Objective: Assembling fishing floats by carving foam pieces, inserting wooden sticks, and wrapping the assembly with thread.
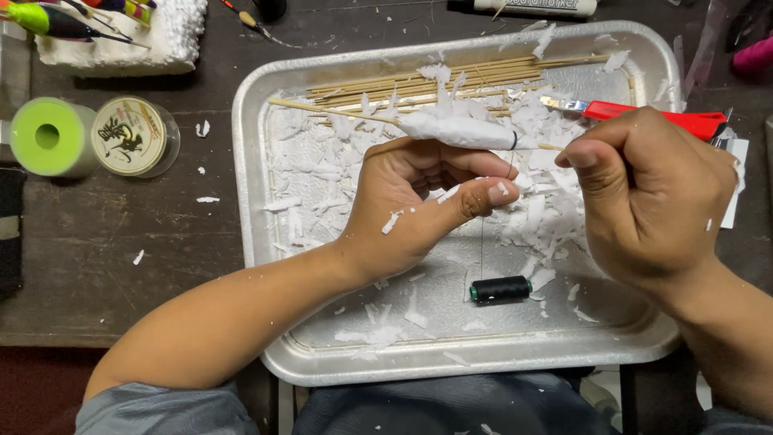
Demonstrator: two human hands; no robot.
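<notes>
Left hand (411,197) closed round white foam body (459,129) on stick, held level over tray (266,161) — catches shavings; right hand (648,193) fisted, pinching dark thread (513,157) taut.

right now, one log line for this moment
left hand: holds white foam float on stick | right hand: pinches stick end | thread spool: in tray

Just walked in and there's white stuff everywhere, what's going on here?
A person is working over a metal tray littered with white foam shavings. The left hand holds a carved white foam piece on a thin stick, dark thread wrapped near its end. The right hand pinches that end. A dark thread spool, bamboo sticks and a red knife lie in the tray.
</notes>
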